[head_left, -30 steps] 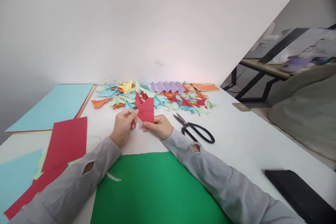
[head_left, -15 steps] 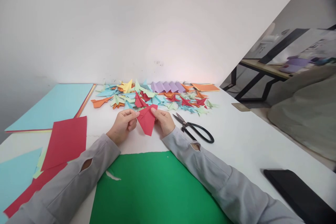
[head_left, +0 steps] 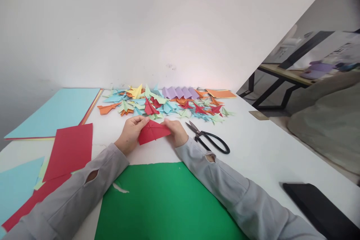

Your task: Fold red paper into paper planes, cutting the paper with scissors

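Observation:
A small folded red paper is held up over the white table, just behind the edge of a green sheet. Its lower edge is wide and creases show on its face. My left hand pinches its upper left side. The fingers of my right hand are closed on its right side, partly hidden behind it. Black-handled scissors lie to the right of my right hand, blades pointing away to the left. Behind both hands lies a pile of folded paper shapes, among them a red one.
Red sheets and a light blue sheet lie on the left, with a large blue stack behind. Pleated purple paper and orange paper are near the wall. A black flat object lies at the right front.
The folded red paper has been turned, so its narrow end no longer points down and a wide edge faces down. Both hands have shifted their hold on it slightly.

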### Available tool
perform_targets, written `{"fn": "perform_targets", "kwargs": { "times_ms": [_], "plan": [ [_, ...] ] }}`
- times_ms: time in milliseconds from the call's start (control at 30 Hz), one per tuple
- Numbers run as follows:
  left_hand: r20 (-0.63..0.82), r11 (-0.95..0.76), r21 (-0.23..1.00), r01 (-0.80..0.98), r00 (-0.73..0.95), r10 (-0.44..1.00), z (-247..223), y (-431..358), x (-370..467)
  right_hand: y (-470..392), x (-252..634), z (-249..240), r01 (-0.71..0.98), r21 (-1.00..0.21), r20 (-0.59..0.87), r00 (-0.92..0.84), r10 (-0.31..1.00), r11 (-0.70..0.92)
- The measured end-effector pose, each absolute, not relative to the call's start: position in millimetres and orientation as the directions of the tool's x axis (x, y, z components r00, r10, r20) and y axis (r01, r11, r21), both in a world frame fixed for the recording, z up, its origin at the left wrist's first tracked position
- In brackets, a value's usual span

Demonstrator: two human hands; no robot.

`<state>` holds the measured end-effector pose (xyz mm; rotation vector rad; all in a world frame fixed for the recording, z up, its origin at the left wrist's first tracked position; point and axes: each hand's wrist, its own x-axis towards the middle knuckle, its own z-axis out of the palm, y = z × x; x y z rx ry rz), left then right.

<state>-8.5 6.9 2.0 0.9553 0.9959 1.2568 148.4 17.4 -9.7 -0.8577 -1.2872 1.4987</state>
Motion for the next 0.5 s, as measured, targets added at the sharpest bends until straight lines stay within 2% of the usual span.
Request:
{"fn": "perform_targets", "kwargs": {
  "times_ms": [100, 233, 500],
  "plan": [
    [-0.045, 0.057, 0.978, -0.200, 0.063, 0.997, 2.1, 4.7, -7.2, 19.5, 147.0, -7.9, -0.254, -0.965, -0.002, -0.264, 0.964, -0.071],
    [-0.031, 0.037, 0.991, -0.132, 0.043, 0.999, 3.3, 2.2, -5.0, 19.3, 144.0, -11.7, -0.153, -0.988, 0.053, -0.267, 0.962, 0.012],
    [0.027, -0.017, 0.997, -0.080, 0.127, 0.992, -0.7, 3.6, -8.4, 21.9, 145.4, -17.4, -0.184, -0.982, 0.085, -0.204, 0.975, 0.047]
  ]
}}
